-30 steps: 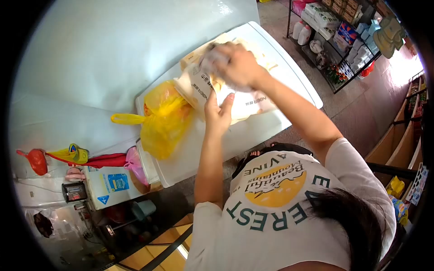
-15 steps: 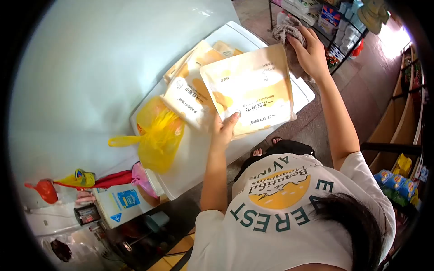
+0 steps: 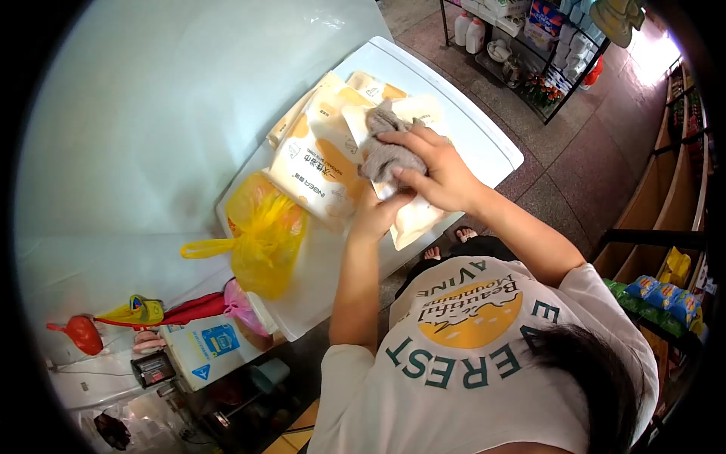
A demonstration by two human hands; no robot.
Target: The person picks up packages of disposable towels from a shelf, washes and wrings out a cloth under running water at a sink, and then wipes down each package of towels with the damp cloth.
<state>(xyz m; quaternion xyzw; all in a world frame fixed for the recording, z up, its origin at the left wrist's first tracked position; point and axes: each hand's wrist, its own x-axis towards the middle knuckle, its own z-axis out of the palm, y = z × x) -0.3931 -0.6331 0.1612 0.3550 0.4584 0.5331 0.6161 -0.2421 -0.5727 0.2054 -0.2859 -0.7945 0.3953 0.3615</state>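
Note:
My right hand [image 3: 442, 172] grips a crumpled grey-brown cloth [image 3: 389, 151] and presses it against the front of a cream and yellow disposable bath towel packet [image 3: 416, 221]. That packet is tilted, and much of its face is hidden behind the cloth and hand. At its lower left edge, my left hand [image 3: 373, 216] is closed on it. Similar packets [image 3: 318, 163] lie stacked just left of it on a white lid-like surface [image 3: 469, 125]. Beside the stack sits a knotted yellow plastic bag [image 3: 266, 234], its contents hard to make out.
A pale wall-like surface [image 3: 174, 98] borders the left. Beyond the white top, a black rack [image 3: 544, 57] of household goods stands on the tiled floor [image 3: 556, 151]. Snack packs [image 3: 665, 295] fill a shelf at right. A white and blue box [image 3: 208, 348] and coloured bags are lower left.
My right hand has brought the cloth from the upper right down onto the packet's face. The packet has turned and tilted in my left hand.

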